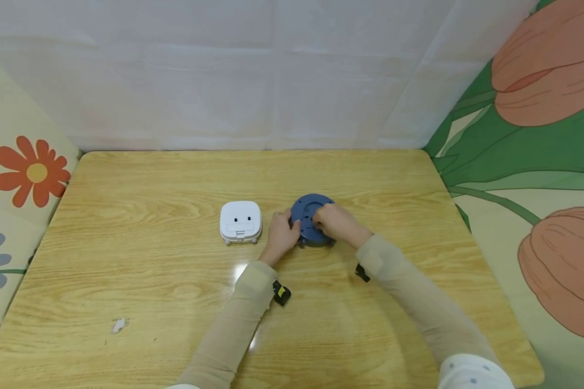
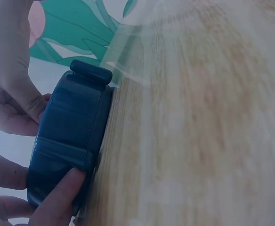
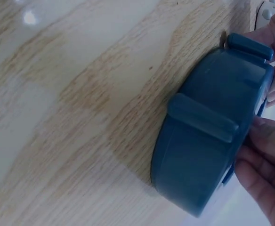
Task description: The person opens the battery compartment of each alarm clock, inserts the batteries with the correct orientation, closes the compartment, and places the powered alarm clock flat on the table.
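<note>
A round dark-blue alarm clock (image 1: 304, 207) lies on the table with its back facing up. Two stubby feet stick out from its side, a foot (image 3: 201, 117) being plain in the right wrist view. My left hand (image 1: 281, 233) grips the clock's left edge, a fingertip pressing its side wall in the left wrist view. With thumb and fingers bent together, my right hand (image 1: 339, 222) pinches at the middle of the clock's back. Whatever small part sits between those fingertips is hidden. Left of my left hand lies a white, rounded-square alarm clock (image 1: 240, 212), also back up.
The wood-grain table (image 1: 175, 292) has a pale worn patch (image 1: 119, 325) at its front left. A white cloth (image 1: 199, 81) hangs along the back edge. Flower-painted panels (image 1: 530, 156) border both sides. Small black cameras (image 1: 281, 293) are strapped to both wrists.
</note>
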Action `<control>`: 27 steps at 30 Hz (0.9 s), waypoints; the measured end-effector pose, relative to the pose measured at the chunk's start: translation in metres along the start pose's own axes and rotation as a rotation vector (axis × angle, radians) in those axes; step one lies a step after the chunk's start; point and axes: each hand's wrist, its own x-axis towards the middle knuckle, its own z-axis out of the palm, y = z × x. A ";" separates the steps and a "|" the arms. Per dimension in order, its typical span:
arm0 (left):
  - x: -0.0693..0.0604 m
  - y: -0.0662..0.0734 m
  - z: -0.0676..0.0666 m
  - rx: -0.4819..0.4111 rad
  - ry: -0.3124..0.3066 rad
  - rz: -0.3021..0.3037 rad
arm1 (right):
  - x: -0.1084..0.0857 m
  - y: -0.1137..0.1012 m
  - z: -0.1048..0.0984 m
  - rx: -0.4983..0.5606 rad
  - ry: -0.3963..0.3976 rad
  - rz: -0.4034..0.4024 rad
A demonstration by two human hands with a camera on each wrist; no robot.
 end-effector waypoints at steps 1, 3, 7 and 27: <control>0.000 0.000 0.000 0.000 0.000 0.000 | 0.000 -0.001 0.000 -0.007 -0.003 -0.002; 0.000 -0.001 0.000 0.002 0.002 0.001 | 0.001 -0.002 0.000 -0.028 -0.020 -0.003; 0.000 0.000 0.000 0.006 0.007 -0.003 | 0.000 -0.005 0.002 -0.087 -0.040 -0.008; 0.000 0.000 0.001 -0.003 -0.010 -0.045 | -0.006 -0.014 0.005 -0.209 -0.018 0.024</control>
